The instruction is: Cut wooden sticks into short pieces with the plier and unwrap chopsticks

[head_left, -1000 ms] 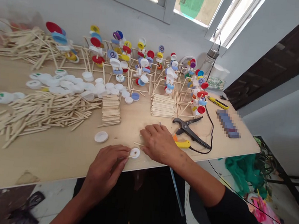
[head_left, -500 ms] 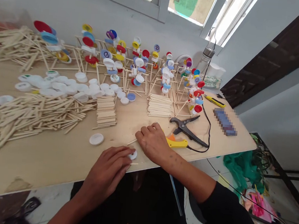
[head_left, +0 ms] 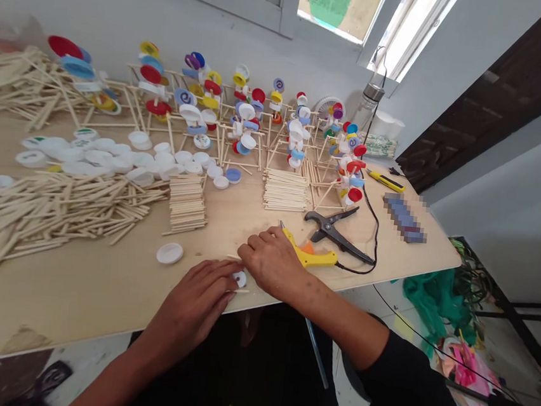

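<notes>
At the table's near edge, my left hand point(head_left: 201, 298) lies with its fingers together over a small white bottle cap point(head_left: 240, 280), holding it; a dark spot shows on the cap. A thin wooden stick point(head_left: 243, 291) pokes out under those fingers. Just right of it, my right hand point(head_left: 272, 260) is closed, its fingertips turned down and hidden from view. Another thin wooden stick point(head_left: 233, 257) juts left from its fingers, above the cap. Beside the right hand lies a yellow glue gun point(head_left: 321, 259). A loose white cap point(head_left: 170, 253) rests left of my hands.
Stick piles point(head_left: 62, 221), stacked sticks point(head_left: 187, 202) and white caps point(head_left: 103, 154) cover the left and middle. Stick frames carrying wheels of coloured caps point(head_left: 246, 127) stand along the wall. Pliers point(head_left: 339, 232), a yellow cutter point(head_left: 386, 181) and a phone point(head_left: 404, 217) lie right.
My right hand has come slightly nearer my left, and its stick has moved down toward the left fingers and the cap. The view has shifted a little.
</notes>
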Available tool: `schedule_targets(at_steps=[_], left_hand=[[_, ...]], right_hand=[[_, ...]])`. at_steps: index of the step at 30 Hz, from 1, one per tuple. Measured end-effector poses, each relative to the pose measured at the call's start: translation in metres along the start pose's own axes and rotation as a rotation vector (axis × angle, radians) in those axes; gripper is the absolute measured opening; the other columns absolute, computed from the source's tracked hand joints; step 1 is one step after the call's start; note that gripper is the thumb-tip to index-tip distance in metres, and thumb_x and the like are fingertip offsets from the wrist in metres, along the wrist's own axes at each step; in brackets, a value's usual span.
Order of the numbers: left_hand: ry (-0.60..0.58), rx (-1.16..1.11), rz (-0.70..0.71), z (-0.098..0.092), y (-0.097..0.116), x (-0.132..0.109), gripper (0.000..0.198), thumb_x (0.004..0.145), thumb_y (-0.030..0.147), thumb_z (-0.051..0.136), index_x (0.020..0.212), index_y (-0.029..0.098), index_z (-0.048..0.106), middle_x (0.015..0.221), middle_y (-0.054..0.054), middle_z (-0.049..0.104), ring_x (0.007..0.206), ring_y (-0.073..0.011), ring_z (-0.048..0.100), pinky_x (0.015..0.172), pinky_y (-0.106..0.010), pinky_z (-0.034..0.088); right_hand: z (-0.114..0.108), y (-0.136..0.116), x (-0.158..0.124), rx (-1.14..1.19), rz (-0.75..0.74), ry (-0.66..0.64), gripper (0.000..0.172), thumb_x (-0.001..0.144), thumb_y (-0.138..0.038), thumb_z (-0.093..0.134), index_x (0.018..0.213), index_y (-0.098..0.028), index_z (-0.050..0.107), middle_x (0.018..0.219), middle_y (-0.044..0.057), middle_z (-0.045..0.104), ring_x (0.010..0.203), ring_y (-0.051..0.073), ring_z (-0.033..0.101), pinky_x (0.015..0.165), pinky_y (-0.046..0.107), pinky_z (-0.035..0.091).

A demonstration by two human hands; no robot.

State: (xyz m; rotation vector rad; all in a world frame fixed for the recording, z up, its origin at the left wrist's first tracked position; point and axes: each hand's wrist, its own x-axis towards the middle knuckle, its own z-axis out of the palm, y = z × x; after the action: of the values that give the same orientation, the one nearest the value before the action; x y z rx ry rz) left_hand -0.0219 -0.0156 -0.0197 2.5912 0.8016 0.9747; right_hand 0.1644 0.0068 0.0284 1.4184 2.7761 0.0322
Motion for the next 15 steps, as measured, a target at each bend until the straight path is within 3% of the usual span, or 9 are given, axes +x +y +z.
schedule_targets(at_steps=[8,15], left_hand=[[-0.021,0.051,0.048,0.002,-0.002,0.007,0.013,0.090,0.012,0.047,0.096,0.019,0.056,0.109,-0.011,0.068,0.109,-0.0236,0.060,0.098,-0.043,0.043],[0.017,0.088,0.058,-0.004,-0.002,0.007,0.010,0.091,0.012,0.046,0.092,0.016,0.055,0.099,-0.011,0.065,0.096,-0.0242,0.060,0.087,-0.042,0.047]], right_hand=[[0.002,-0.008,0.000,-0.011,0.080,0.047,0.017,0.094,-0.015,0.047,0.086,-0.015,0.062,0.085,0.009,0.068,0.083,0.024,0.060,0.082,0.041,0.038],[-0.004,-0.013,-0.009,-0.044,0.101,0.041,0.016,0.092,-0.012,0.046,0.087,-0.015,0.062,0.084,0.010,0.067,0.082,0.024,0.059,0.087,0.045,0.037]])
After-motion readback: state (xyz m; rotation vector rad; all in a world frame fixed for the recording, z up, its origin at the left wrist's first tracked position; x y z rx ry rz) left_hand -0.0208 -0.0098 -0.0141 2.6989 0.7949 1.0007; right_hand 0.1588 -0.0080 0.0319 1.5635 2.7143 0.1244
